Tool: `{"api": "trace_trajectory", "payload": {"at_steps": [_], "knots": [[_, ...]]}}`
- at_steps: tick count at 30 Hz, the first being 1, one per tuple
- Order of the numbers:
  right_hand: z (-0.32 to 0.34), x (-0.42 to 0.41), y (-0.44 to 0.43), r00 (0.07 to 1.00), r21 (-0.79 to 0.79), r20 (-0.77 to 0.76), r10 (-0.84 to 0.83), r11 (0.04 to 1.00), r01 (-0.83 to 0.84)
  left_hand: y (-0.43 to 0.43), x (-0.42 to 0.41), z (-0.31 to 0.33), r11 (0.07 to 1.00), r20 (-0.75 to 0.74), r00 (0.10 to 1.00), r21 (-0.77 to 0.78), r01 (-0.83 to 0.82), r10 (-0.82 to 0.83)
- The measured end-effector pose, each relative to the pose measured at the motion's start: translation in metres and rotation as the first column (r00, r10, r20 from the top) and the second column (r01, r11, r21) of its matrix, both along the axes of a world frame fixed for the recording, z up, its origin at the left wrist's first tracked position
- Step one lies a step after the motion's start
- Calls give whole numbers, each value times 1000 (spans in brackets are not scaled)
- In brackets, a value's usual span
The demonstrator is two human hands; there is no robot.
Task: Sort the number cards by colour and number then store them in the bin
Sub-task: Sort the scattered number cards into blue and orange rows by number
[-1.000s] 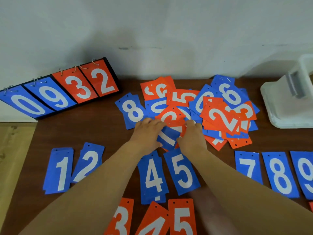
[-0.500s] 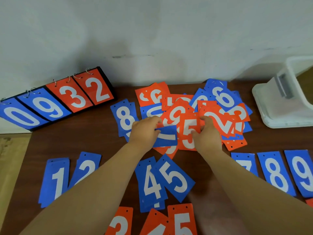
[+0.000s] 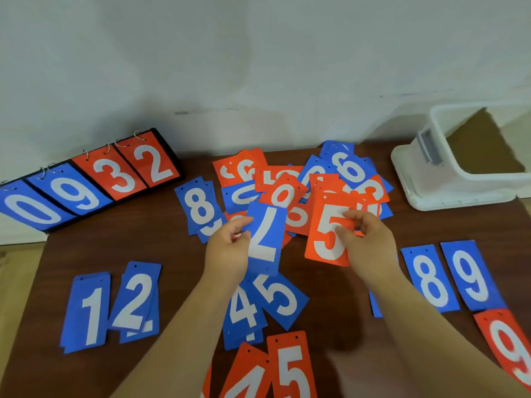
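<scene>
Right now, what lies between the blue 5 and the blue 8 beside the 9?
Head view: bare table, the right forearm, and a blue card mostly hidden beneath it.

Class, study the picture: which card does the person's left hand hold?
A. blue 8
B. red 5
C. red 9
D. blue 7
D: the left hand pinches the blue 7 card, upside down to the camera; the right hand holds the red 5 card.

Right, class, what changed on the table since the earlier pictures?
The left hand has lifted a blue 7 card out of the pile, and the right hand an orange 5 card, both drawn nearer the person. The laid-out blue 5 card twisted askew. The scoreboard and bin stayed put.
</scene>
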State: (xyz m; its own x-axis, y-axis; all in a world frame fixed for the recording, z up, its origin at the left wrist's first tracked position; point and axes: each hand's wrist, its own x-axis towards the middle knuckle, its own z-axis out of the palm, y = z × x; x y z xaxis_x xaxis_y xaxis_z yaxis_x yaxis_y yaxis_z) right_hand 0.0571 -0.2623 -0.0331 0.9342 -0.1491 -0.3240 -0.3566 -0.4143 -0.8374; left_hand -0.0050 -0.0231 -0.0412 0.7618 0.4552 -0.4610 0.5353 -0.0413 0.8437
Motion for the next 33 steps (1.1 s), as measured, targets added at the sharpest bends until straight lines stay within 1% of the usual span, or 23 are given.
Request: {"api": "trace_trajectory", "payload": {"at_steps": [2,5,7,10,12,14,17,18,20,22,24,26,28,29,30,33], "knots": [[12,-21,-10,999,110,-32,-16,994,20,-12,-27,10,998,2,1000,-56,25,-25],[26,-52,-24,996,211,-83,32,977,-14,-35,-66,32,991,-28,991,-27,130,-130],[30,-68,-34,990,227,-119,80,973,-52,-51,-86,48,977,-50,975,-24,214,-215],[42,-83,-53,976,192,-151,159,973,-129,-78,-108,73,943,-92,940,22,332,-328],[50,-91,-69,964,183,-145,223,963,-196,-94,-120,84,948,-58,947,13,318,-317],[60,-100,-86,947,214,-137,291,942,-259,-111,-130,93,956,4,957,-37,291,-291],[68,-114,-115,935,256,-128,330,922,-291,-135,-142,104,935,11,935,-24,354,-354],[70,-118,-124,937,295,-122,327,914,-280,-144,-145,108,928,9,928,-17,373,-373],[75,-125,-140,935,423,-119,334,869,-256,-162,-150,113,924,14,924,-12,382,-382],[77,-131,-152,930,488,-109,351,834,-258,-179,-155,118,940,24,940,-2,342,-341],[73,-134,-162,950,445,-70,305,861,-244,-191,-160,118,971,68,970,-31,236,-234],[67,-133,-167,988,376,-29,154,917,-132,-203,-164,118,992,120,991,-106,65,-52],[65,-133,-168,1000,359,-6,3,934,-1,-216,-169,118,967,147,977,-227,-116,152],[66,-135,-167,999,360,-5,-34,932,33,-223,-172,117,953,148,969,-261,-156,199],[66,-138,-166,999,358,5,-41,933,36,-231,-176,116,951,151,966,-261,-166,210],[69,-148,-158,998,329,62,-6,944,-15,-247,-190,111,975,175,971,-181,-129,161]]}}
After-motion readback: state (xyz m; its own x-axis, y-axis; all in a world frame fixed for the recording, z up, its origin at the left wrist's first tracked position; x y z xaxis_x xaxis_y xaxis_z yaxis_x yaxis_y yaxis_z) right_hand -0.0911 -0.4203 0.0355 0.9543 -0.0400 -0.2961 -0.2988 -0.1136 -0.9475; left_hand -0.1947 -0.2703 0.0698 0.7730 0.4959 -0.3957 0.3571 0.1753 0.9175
